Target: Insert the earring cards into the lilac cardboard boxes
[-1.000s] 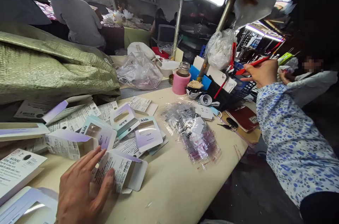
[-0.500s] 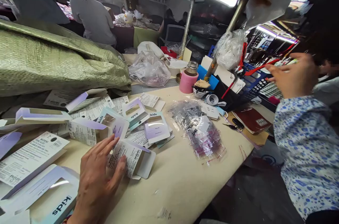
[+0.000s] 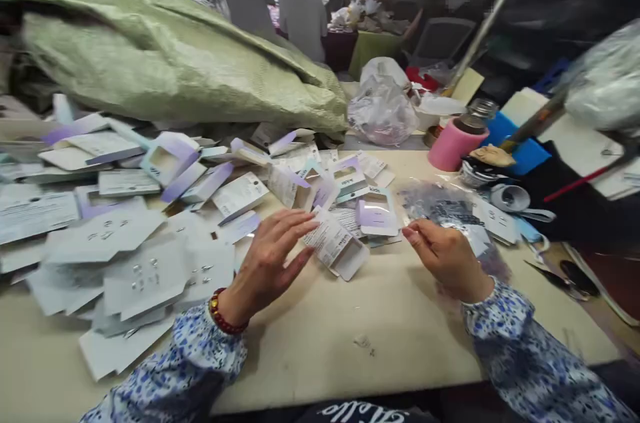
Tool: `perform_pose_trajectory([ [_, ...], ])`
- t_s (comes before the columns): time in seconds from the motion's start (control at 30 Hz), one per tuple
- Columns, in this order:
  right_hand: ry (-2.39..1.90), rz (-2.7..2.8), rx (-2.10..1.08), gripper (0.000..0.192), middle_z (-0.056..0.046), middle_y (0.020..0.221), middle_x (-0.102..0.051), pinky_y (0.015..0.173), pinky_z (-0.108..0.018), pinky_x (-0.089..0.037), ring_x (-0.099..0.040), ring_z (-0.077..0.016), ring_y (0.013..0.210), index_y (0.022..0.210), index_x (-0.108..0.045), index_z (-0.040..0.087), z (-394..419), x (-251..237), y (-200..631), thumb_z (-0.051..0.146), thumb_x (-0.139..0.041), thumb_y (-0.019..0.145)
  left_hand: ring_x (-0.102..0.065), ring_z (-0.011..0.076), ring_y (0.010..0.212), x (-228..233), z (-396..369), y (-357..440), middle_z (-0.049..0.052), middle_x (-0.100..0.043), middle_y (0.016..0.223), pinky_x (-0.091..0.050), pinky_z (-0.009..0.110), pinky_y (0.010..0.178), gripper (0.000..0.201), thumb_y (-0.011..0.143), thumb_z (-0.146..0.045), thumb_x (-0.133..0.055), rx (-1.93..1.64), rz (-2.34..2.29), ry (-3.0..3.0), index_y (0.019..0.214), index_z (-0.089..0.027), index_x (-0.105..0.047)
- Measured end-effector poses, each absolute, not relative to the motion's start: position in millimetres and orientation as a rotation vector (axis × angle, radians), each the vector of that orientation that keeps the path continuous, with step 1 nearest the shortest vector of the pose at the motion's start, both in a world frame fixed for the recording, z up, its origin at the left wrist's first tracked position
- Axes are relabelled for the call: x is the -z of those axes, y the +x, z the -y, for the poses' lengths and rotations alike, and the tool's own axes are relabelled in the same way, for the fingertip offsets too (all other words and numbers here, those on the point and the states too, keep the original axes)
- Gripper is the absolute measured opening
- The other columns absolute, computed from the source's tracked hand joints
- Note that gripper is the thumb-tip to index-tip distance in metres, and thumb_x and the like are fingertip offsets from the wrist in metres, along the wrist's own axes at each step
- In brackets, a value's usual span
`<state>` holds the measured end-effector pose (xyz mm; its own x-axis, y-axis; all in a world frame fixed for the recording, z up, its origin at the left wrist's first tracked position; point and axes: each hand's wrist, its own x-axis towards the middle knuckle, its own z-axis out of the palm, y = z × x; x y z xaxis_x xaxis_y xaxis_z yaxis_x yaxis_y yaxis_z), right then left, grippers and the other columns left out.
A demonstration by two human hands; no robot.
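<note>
The left hand [image 3: 267,262] is on the table [image 3: 320,343]. Its fingers [image 3: 295,223] are spread wide open and reach out to a small folded card box [image 3: 336,246]. The fingertips touch the near edge of the box, but they do not hold it. The box lies flat in the middle of the table, between the two hands. It has small print on top and one flap open.

The right hand [image 3: 445,256] is just to the right of the box and does not touch it. Its fingers are curled in, with the fingertips pinched close together. It is hard to tell if it holds anything. Just behind this hand lies a pile of clear plastic bags [image 3: 450,213].

More flat card boxes [image 3: 130,236], white and purple, are spread all over the left side of the table. Behind them is a big green sack [image 3: 165,56]. A pink cup [image 3: 450,143] with a jar in it stands at the back right, near a crumpled see-through bag [image 3: 383,110]. Far at the back, a person in a grey top [image 3: 303,13] stands facing away.
</note>
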<state>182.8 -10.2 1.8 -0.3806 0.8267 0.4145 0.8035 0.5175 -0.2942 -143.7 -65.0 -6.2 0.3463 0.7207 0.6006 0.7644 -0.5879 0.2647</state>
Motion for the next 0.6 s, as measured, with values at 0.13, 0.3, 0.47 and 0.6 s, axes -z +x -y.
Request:
perform_pose_trajectory([
  [0.13, -1.145, 2.272, -0.004, 0.052, -0.015, 0.106, -0.070, 0.083, -0.044, -0.054, -0.068, -0.0298, 0.097, 0.116, -0.064, 0.016, -4.1, 0.6, 140.4, 0.061, -0.052, 0.094, -0.049, 0.0321, 0.136, 16.2, 102.0, -190.4, 0.014, -0.057, 0.142, -0.036, 0.056, 0.115, 0.040, 0.098, -0.034, -0.055, 1.060, 1.943, -1.905, 0.136, -0.022, -0.055],
  [0.3, -1.121, 2.540, 0.015, 0.098, -0.019, 0.160, -0.034, 0.112, -0.073, -0.027, -0.033, -0.0454, 0.145, 0.154, -0.035, 0.029, -3.0, 20.3, 105.4, 0.076, -0.066, 0.073, -0.026, 0.0463, 0.150, 45.7, 137.2, -221.8, 0.023, -0.032, 0.160, -0.021, 0.073, 0.116, 0.074, 0.092, -0.058, -0.056, 0.618, 2.423, -1.541, 0.153, -0.021, -0.039],
  [0.47, -1.067, 2.658, 0.063, 0.092, -0.012, 0.165, -0.027, 0.112, -0.081, -0.013, -0.025, -0.0476, 0.148, 0.158, -0.022, 0.039, -10.5, 35.2, 77.6, 0.062, -0.066, 0.081, -0.034, 0.0386, 0.149, 55.2, 112.7, -214.9, 0.018, -0.039, 0.159, -0.013, 0.072, 0.120, 0.066, 0.096, -0.054, -0.051, 0.478, 2.363, -1.899, 0.153, -0.025, -0.038],
  [0.6, -1.158, 2.468, 0.017, 0.073, -0.015, 0.164, -0.029, 0.112, -0.074, -0.029, -0.032, -0.0438, 0.146, 0.160, -0.022, 0.031, -45.8, 31.0, 72.9, 0.042, -0.052, 0.095, -0.036, 0.0324, 0.148, 49.6, 72.8, -203.1, 0.016, -0.042, 0.157, -0.028, 0.057, 0.122, 0.064, 0.097, -0.049, -0.050, 0.566, 2.198, -2.251, 0.152, -0.018, -0.040],
])
